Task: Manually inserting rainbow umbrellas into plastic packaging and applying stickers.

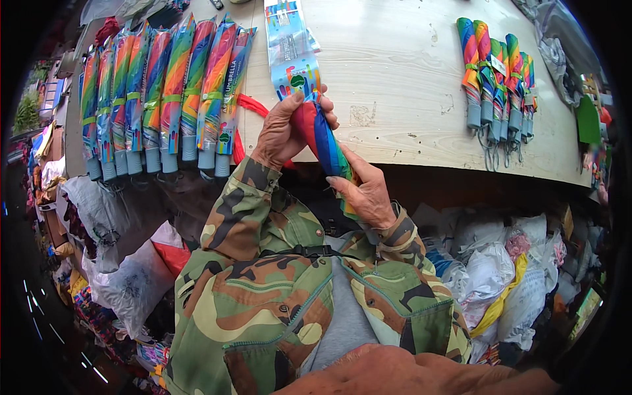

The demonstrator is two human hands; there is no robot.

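From my remote view I see the left hand [282, 128] closed around the upper end of a rainbow umbrella [320, 138], right at the mouth of a printed plastic sleeve [289, 49]. The right hand [367, 191] is wrapped round the umbrella lower down, which slants in front of the jacket [263, 289] at the near edge of the table [388, 85]. I have sleeved umbrellas [158, 92] lined up on the left and bare umbrellas [497, 79] grouped on the right.
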